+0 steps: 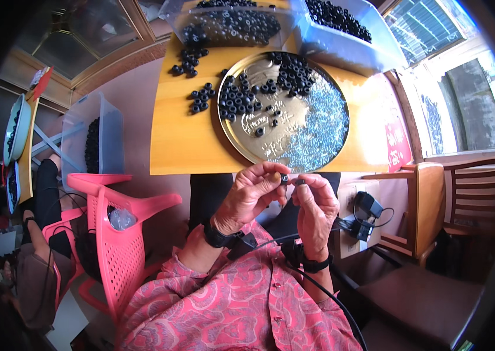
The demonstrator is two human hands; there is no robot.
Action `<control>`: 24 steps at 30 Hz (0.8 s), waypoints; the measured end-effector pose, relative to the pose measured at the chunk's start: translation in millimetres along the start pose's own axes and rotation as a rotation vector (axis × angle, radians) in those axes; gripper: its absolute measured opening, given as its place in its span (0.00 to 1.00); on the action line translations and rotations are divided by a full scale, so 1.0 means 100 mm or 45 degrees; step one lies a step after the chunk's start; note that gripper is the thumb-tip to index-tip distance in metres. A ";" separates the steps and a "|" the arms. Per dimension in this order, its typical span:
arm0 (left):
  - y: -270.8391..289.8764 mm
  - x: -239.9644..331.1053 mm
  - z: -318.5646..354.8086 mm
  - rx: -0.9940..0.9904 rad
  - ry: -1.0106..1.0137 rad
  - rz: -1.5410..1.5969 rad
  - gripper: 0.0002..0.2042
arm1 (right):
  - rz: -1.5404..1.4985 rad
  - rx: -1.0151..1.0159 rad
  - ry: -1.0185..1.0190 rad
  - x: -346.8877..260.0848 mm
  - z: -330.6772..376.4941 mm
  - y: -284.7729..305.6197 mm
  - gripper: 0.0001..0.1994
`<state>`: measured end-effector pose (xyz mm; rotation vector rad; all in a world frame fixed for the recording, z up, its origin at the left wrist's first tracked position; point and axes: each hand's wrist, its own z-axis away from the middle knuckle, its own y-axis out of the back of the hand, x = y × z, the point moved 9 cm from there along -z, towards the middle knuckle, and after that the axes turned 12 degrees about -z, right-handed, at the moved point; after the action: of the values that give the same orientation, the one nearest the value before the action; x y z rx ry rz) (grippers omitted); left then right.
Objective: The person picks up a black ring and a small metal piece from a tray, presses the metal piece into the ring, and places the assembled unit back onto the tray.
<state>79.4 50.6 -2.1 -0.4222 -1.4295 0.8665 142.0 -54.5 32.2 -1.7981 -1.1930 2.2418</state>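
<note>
Close together just past the table's near edge, both my hands are closed in finger pinches. My left hand grips a small black ring-shaped part between thumb and fingertips. In my right hand, thumb and forefinger pinch a tiny dark piece too small to name. Beyond them a round metal tray rests on the yellow table. It bears black ring-shaped parts at its left and far side, and many tiny shiny pieces at its right.
Two clear plastic bins of black parts stand at the table's far side. Loose black parts lie left of the tray. A pink chair and a clear tub are at left, near another person. Right is a wooden chair.
</note>
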 end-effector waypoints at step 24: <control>-0.06 0.16 0.16 0.065 -0.099 -0.042 0.11 | -0.088 -0.115 -0.029 0.09 -0.07 -0.11 0.06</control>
<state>64.6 54.8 15.2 -0.3286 -1.4785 0.8986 140.4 -38.8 31.0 -1.7365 -1.3600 2.2102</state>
